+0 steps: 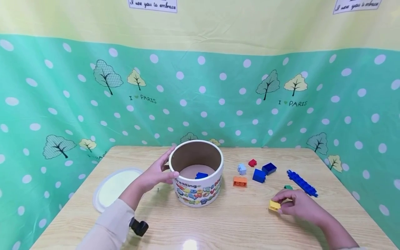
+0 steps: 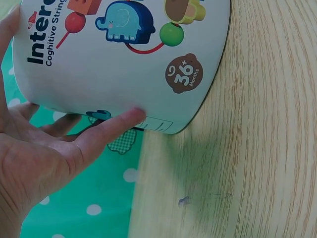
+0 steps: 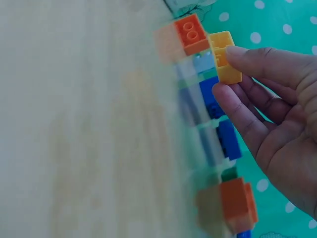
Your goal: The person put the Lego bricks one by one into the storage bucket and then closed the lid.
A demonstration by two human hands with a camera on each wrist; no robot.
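Observation:
A white round canister (image 1: 200, 198) printed with colourful letters stands without its lid, and a blue building block (image 1: 201, 175) lies inside. My left hand (image 1: 156, 174) rests against its left side, the thumb near the front rim. In the left wrist view, fairly straight fingers touch the printed wall (image 2: 119, 79). On the right, my right hand (image 1: 300, 206) pinches a yellow building block (image 1: 274, 206) between thumb and fingers, low over the table. The right wrist view shows the yellow block (image 3: 229, 72) with its hollow side visible. Just behind that hand is a green block (image 1: 288, 187), partly hidden.
Right of the canister lie an orange block (image 1: 240, 181), a light blue block (image 1: 242, 169), a small red block (image 1: 252, 163) and two blue blocks (image 1: 259, 176). Farther right is a long blue strip (image 1: 302, 183). A round white lid (image 1: 115, 187) lies at the left.

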